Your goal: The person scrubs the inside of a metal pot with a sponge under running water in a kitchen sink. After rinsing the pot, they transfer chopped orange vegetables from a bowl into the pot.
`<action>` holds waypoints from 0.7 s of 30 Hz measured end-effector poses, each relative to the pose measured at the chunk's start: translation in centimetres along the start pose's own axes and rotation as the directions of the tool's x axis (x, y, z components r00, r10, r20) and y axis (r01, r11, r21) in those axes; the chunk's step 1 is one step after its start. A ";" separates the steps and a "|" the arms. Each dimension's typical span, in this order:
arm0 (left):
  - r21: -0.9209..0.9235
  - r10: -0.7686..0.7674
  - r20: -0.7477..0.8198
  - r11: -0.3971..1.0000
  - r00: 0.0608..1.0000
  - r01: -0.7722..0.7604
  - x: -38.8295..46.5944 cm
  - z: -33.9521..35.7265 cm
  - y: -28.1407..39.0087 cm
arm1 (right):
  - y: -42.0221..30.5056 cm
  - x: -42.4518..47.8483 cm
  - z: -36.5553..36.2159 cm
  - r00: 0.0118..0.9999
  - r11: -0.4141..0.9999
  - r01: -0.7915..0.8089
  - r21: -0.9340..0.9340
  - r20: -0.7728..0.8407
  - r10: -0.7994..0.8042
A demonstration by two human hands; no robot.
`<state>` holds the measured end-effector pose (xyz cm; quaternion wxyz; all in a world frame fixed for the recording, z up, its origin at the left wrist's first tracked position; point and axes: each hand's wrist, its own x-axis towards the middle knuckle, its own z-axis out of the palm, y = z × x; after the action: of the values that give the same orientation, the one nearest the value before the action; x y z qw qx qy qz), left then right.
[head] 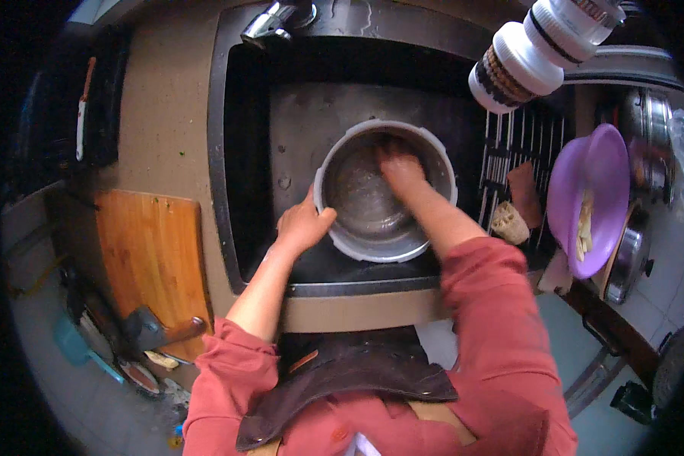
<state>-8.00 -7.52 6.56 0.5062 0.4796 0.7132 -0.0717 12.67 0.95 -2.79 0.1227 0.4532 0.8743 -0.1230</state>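
Note:
A round metal pot (365, 196) with a notched rim stands in the dark sink (313, 114), and its inside looks wet. My left hand (305, 225) grips the pot's left rim, thumb over the edge. Reaching down into the pot, my right hand (402, 168) is at the far inner wall. Its fingers are blurred, and whether they hold anything is hidden.
Beyond the sink is a chrome faucet (271, 25); a white filter housing (518, 68) juts in at upper right. Right: drying rack (499, 137), loofah piece (510, 222), purple basin (604, 176) with pale strips. Left: wooden cutting board (154, 251), cleaver (148, 330), white-and-brown knife (84, 111).

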 end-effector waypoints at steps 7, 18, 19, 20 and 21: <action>-0.014 0.003 0.022 1.000 1.000 -0.002 0.2 0.2 0.7 | -9.4 -1.0 0.6 0.910 0.980 -0.100 0.174 0.415 0.019; -0.024 0.043 -0.006 0.999 0.999 -0.043 -0.5 0.3 1.1 | -5.5 1.2 3.4 0.859 0.848 -0.511 0.138 0.042 0.511; -0.025 0.041 -0.010 0.999 0.999 -0.041 -0.4 0.4 1.1 | -6.1 0.9 3.1 0.880 0.855 -0.467 0.226 0.208 0.426; -0.025 0.040 -0.013 0.999 0.999 -0.040 -0.1 0.6 1.0 | -6.2 0.2 2.6 0.903 0.880 -0.406 0.246 0.260 0.343; -0.027 0.038 -0.009 0.999 0.999 -0.038 -0.1 0.8 0.7 | -6.5 -0.9 2.3 0.913 0.899 -0.346 0.267 0.315 0.258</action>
<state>-6.97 -7.68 6.48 0.5109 0.4864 0.7070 -0.0502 8.06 -4.16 -3.95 0.1847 0.5771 0.7360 -0.3018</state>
